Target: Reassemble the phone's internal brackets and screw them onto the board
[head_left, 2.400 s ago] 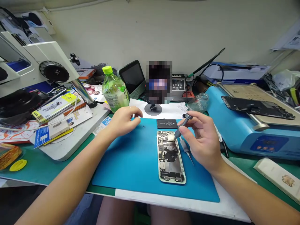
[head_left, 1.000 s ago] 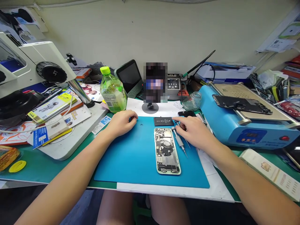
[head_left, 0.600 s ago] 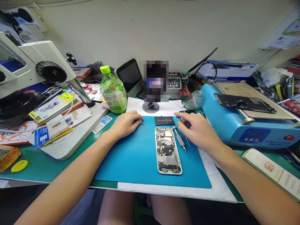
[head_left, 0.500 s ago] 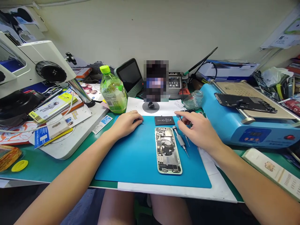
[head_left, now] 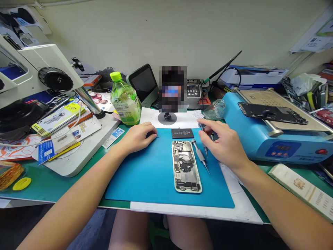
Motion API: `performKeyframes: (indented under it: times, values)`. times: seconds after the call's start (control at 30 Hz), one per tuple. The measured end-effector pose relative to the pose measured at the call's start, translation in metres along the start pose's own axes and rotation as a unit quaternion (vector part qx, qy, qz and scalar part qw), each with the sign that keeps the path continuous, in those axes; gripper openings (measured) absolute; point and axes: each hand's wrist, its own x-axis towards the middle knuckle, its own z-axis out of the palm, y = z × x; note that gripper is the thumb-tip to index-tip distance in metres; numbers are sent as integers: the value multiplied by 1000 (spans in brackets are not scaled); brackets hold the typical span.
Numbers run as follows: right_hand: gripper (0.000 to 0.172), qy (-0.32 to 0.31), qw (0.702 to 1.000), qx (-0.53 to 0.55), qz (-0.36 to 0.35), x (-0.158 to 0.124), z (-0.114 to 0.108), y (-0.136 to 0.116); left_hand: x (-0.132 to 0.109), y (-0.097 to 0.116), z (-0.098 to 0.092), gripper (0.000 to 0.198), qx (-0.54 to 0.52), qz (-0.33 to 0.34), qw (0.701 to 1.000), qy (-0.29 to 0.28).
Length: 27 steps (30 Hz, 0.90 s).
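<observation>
An opened phone point(head_left: 186, 166) lies on the blue mat point(head_left: 145, 170), its inner parts showing. Just beyond its top end is a black battery point(head_left: 182, 133). One grey screwdriver point(head_left: 199, 154) rests slantwise along the phone's right edge. My right hand point(head_left: 221, 139) is to the right of it, thumb and fingers closed around a second screwdriver point(head_left: 205, 147) whose tip points toward me. My left hand point(head_left: 142, 136) rests at the mat's back left edge with its fingers curled together; whatever is between them, if anything, is too small to name.
A green bottle point(head_left: 125, 100) stands behind my left hand. At the right, a blue heating machine point(head_left: 260, 146) carries a black phone screen point(head_left: 273, 114). A glass jar point(head_left: 215, 110) is behind my right hand. The microscope base point(head_left: 75, 163) is at the left.
The fingers of my right hand have closed around the second screwdriver, which has shifted slightly and now points more steeply toward me. My left hand has barely moved.
</observation>
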Motion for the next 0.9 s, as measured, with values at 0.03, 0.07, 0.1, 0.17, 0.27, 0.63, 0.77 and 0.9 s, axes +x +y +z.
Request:
performKeyframes:
  times: [0.03, 0.07, 0.1, 0.17, 0.27, 0.63, 0.77, 0.9]
  values:
    - [43, -1, 1000, 2, 0, 0, 0, 0, 0, 1, -1, 26, 3, 3, 1000, -3]
    - [43, -2, 1000, 3, 2, 0, 0, -1, -1, 1, -1, 26, 5, 6, 1000, -7]
    - [44, -2, 1000, 4, 3, 0, 1, -1, -1, 1, -1, 25, 7, 9, 1000, -10]
    - [44, -5, 1000, 5, 6, 0, 0, -2, 0, 1, -1, 25, 9, 15, 1000, -15]
    - [45, -10, 1000, 6, 7, 1, -1, -2, 1, -1, 0, 25, 11, 20, 1000, -21]
    - [44, -4, 1000, 5, 3, 1, 0, -3, 1, -2, 4, 27, 4, 16, 1000, -23]
    - [44, -9, 1000, 2, 5, 1, -1, -4, 1, -1, 3, 27, -8, 10, 1000, -22]
    - [45, -9, 1000, 5, 7, 1, -1, -4, 1, -1, 2, 28, -33, 2, 999, -19]
